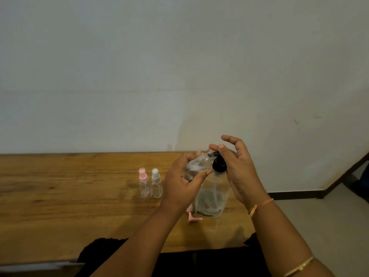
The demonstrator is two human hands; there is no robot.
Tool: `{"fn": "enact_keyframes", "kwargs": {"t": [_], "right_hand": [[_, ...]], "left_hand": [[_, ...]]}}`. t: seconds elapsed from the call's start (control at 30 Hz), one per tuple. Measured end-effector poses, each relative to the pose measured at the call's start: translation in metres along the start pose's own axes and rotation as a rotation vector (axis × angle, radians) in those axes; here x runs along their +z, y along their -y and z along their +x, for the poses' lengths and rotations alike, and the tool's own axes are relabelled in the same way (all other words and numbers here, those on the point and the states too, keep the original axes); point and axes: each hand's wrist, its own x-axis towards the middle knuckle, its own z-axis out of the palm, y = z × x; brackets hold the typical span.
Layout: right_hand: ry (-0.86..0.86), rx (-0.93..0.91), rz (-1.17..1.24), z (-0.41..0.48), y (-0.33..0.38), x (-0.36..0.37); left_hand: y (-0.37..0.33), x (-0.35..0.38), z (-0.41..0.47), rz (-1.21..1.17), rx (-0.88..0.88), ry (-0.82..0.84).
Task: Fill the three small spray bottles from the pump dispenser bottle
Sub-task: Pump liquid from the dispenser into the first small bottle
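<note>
On table (60, 196): pump btl (211, 196); left spray btl (144, 185) & right spray btl (156, 183) at its 9 o'clock; sprayer top (192, 215) at 7. 3rd spray btl (196, 164) raised, at 11.

Three small spray bottles: one pink-capped bottle (143, 184), one white-capped bottle (156, 183), one uncapped bottle (196, 164). One pump dispenser bottle (211, 196), one loose pink spray top (192, 215) and one bench (60, 196). Two hands, the left hand (183, 184) and the right hand (239, 166).
</note>
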Motion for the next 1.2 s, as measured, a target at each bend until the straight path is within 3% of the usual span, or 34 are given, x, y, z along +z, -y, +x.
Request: {"fn": "enact_keyframes", "kwargs": {"t": [0.27, 0.77, 0.97, 1.2], "right_hand": [[-0.037, 0.014, 0.096, -0.002, -0.001, 0.0], [0.056, 0.022, -0.047, 0.0, 0.003, -0.004], [-0.002, 0.01, 0.079, -0.005, 0.003, -0.003], [-0.005, 0.034, 0.045, -0.002, 0.002, 0.0]], "left_hand": [[-0.004, 0.002, -0.001, -0.039, -0.008, -0.026], [-0.006, 0.002, -0.001, -0.024, 0.009, -0.007], [-0.011, 0.004, -0.003, -0.073, 0.023, -0.037], [-0.009, 0.005, -0.002, -0.086, 0.005, -0.039]]}}
